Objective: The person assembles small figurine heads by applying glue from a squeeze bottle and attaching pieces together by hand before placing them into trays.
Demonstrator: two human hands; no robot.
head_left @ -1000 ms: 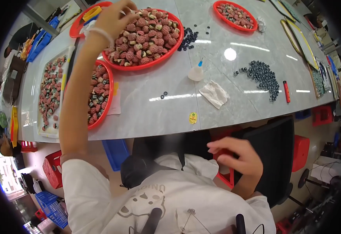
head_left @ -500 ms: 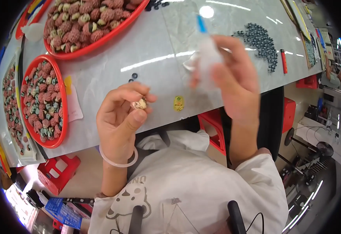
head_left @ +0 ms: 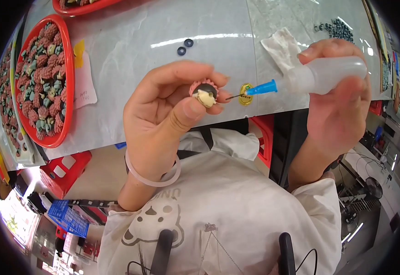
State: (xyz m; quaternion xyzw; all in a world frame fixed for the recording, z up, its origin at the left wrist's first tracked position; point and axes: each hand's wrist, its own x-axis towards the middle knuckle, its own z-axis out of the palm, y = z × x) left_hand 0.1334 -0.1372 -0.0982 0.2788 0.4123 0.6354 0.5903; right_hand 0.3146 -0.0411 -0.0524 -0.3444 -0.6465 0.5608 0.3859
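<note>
Tipping over from upright to nearly level, the bottle point(head_left: 330, 73) is pointing its needle point(head_left: 235, 96) leftward, just beside the piece point(head_left: 204, 95); the left hand's point(head_left: 152, 105) thumb and fingers are pinching the piece, the right hand point(head_left: 333, 114) is gripping the bottle

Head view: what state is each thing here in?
Pink-and-cream piece: pinched in the left hand
Squeeze bottle: held sideways in the right hand
Blue-hubbed needle: fitted, pointing toward the piece
Nearer red tray: filled with pink and green pieces
Two dark rings: lying flat
White cloth: crumpled
Dark beads: loosely clustered
</note>
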